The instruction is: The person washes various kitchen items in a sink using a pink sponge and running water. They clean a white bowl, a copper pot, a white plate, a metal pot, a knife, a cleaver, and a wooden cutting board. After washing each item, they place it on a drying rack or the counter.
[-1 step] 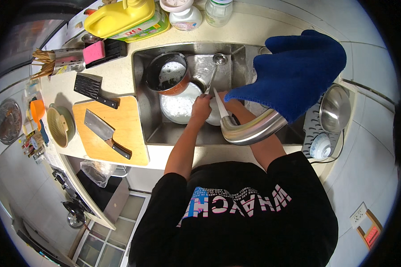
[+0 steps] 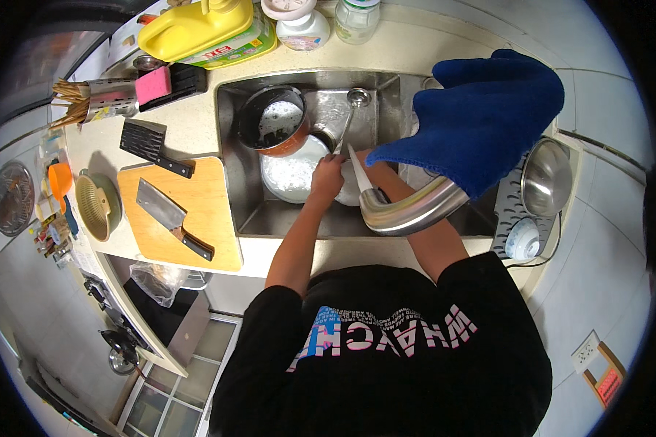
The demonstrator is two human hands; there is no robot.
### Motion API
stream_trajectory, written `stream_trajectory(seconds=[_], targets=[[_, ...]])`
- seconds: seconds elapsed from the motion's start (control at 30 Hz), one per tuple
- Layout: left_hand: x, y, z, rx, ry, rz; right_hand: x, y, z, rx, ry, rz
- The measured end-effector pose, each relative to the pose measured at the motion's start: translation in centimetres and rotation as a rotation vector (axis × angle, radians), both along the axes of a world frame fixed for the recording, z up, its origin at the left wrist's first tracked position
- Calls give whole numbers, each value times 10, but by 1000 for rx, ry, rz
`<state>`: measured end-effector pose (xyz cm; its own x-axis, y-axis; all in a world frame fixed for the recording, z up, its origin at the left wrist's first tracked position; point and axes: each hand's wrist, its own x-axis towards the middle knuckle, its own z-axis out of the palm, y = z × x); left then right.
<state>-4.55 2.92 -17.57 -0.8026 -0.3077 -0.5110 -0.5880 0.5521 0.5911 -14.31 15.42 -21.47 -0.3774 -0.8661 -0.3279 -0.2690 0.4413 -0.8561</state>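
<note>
Inside the steel sink (image 2: 229, 211), my left hand (image 2: 328, 178) is closed at the lower end of a ladle (image 2: 358, 97), whose bowl points toward the far wall. A stream of water falls from the faucet (image 2: 408, 213) between my hands. My right hand (image 2: 377, 171) is just right of the stream; the faucet and a blue cloth (image 2: 481, 109) hide its fingers. A pale round dish with suds (image 2: 288, 178) lies left of my left hand. Above it sits a brown pot (image 2: 283, 146) with foamy water. Part of another pale round thing shows between my forearms.
A wooden cutting board (image 2: 215, 197) with a cleaver (image 2: 162, 204) lies left of the sink, near a slotted black-handled knife (image 2: 146, 142). At the back stand a yellow jug (image 2: 197, 33) and a white bottle (image 2: 302, 30). A steel bowl (image 2: 550, 178) is at right.
</note>
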Motion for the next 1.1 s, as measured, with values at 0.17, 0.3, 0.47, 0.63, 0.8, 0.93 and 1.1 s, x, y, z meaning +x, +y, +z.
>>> stream_trajectory(seconds=[0.17, 0.3, 0.47, 0.63, 0.8, 0.93, 1.1], targets=[[11, -23, 9, 94, 374, -48, 21, 10, -31, 133, 115, -25], [25, -46, 52, 81, 465, 83, 8, -3, 70, 54, 255, -357], [8, -42, 60, 118, 512, 103, -22, -16, 131, -13, 333, -534], [-26, -46, 73, 116, 699, 111, -41, -21, 150, -237, 613, -437], [-24, -50, 106, 314, 649, 133, -39, -23, 157, -384, 662, -436], [-10, -57, 106, 765, 624, 230, -37, -22, 139, -318, 276, -435], [5, -65, 94, 1304, 352, 551, -19, -18, 126, -99, -111, -538]])
